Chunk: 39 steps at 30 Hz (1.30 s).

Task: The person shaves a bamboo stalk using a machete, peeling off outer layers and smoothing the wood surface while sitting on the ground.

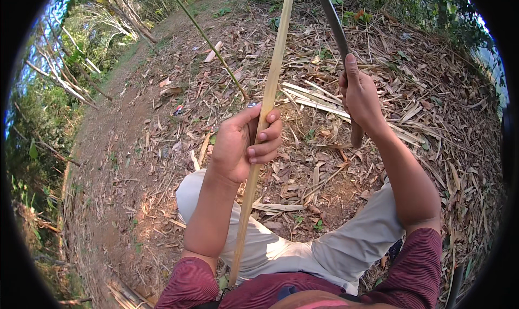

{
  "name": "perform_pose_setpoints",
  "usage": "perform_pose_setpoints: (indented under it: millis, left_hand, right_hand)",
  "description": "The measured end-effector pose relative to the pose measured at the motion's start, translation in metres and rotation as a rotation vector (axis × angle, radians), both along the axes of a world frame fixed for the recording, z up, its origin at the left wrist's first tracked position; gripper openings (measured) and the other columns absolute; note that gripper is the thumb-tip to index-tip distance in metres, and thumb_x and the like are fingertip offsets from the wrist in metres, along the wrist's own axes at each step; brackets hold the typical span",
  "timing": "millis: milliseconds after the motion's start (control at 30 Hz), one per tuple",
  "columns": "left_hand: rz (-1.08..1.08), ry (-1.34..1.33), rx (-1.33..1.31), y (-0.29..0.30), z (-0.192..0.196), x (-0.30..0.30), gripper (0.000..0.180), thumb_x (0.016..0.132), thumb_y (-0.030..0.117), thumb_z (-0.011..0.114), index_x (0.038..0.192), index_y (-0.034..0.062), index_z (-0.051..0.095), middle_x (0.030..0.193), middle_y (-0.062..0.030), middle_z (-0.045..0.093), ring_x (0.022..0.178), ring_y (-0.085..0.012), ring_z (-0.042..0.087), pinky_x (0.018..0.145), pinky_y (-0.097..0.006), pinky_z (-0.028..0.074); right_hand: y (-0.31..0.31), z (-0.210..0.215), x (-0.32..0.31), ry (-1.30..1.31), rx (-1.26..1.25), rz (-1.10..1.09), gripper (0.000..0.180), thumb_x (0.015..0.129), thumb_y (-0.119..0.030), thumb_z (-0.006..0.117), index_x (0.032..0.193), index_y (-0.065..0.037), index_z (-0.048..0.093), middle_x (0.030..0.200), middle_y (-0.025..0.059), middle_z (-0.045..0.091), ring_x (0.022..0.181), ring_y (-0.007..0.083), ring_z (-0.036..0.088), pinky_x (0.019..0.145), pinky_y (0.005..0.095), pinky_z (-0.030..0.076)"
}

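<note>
My left hand [238, 144] is closed round a long, pale, split bamboo strip [277, 60]. The strip runs from my waist, over my left thigh and up past the top edge of the view, so its far end is out of sight. In my right hand [365, 99] is a machete [334, 22], its dark blade pointing up and away from me. My thumb lies along the top of its brown handle, whose lower end sticks out below my fist. The blade's tip reaches the upper edge. Blade and strip are apart.
Several split pale strips [319, 102] lie on the ground beyond my knees, partly behind my right hand. A thin green stalk [208, 41] slants up at the left. Dry leaves [421, 87] cover the slope, with bare branches [65, 82] and bushes at the left edge.
</note>
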<state>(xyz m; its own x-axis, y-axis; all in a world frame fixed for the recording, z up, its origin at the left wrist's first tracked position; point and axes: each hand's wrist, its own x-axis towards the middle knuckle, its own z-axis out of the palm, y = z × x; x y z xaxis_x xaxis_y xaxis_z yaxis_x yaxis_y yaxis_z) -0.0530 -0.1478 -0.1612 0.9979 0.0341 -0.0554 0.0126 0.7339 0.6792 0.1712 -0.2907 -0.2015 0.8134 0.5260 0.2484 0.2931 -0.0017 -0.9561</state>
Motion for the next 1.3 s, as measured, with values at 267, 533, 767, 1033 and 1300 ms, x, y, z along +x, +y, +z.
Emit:
perform_pose_setpoints:
  millis: [267, 533, 767, 1033, 1300]
  left_hand:
    - [0.316, 0.092, 0.252, -0.010, -0.022, 0.001, 0.025, 0.106, 0.032, 0.039, 0.097, 0.0102, 0.047, 0.065, 0.0030, 0.042, 0.043, -0.0051, 0.034, 0.036, -0.020, 0.030]
    - [0.483, 0.058, 0.397, -0.028, -0.045, -0.002, 0.023, 0.105, 0.035, 0.045, 0.098, 0.0141, 0.047, 0.064, 0.0044, 0.047, 0.041, -0.0035, 0.037, 0.034, -0.020, 0.029]
    - [0.605, 0.183, 0.395, -0.045, -0.041, -0.008, 0.013, 0.102, 0.027, 0.046, 0.102, 0.0146, 0.049, 0.063, 0.0031, 0.043, 0.040, -0.0046, 0.033, 0.036, -0.020, 0.025]
    - [0.309, 0.136, 0.315, -0.056, -0.049, -0.019, 0.030, 0.107, 0.035, 0.041, 0.091, 0.0098, 0.047, 0.056, 0.0036, 0.036, 0.039, -0.0029, 0.028, 0.036, -0.020, 0.024]
    - [0.239, 0.144, 0.162, -0.018, -0.050, -0.011, 0.040, 0.105, 0.048, 0.036, 0.091, 0.0115, 0.043, 0.054, 0.0066, 0.029, 0.034, -0.0030, 0.023, 0.032, -0.019, 0.022]
  right_hand:
    - [0.001, 0.003, -0.071, -0.758, -0.051, 0.130, 0.056, 0.092, -0.057, 0.059, 0.077, -0.004, 0.055, 0.060, 0.0148, 0.054, 0.056, 0.0345, 0.058, 0.054, 0.0439, 0.044]
    - [0.013, -0.009, -0.096, -0.977, -0.247, 0.213, 0.067, 0.076, -0.070, 0.067, 0.078, -0.004, 0.056, 0.066, 0.0107, 0.058, 0.056, 0.0318, 0.062, 0.048, 0.0413, 0.048]
    - [0.024, -0.011, -0.072, -1.157, -0.140, 0.149, 0.077, 0.069, -0.082, 0.059, 0.074, -0.005, 0.054, 0.062, 0.0088, 0.054, 0.053, 0.0291, 0.061, 0.046, 0.0406, 0.047]
    - [0.005, 0.025, 0.051, -0.446, -0.309, -0.295, 0.085, 0.093, -0.078, 0.027, 0.058, -0.003, 0.048, 0.053, 0.0104, 0.051, 0.051, 0.0243, 0.052, 0.056, 0.0450, 0.044]
    - [0.020, 0.009, 0.012, -0.290, -0.275, -0.095, 0.086, 0.095, -0.074, 0.031, 0.058, 0.003, 0.046, 0.055, 0.0119, 0.048, 0.057, 0.0234, 0.044, 0.058, 0.0423, 0.037]
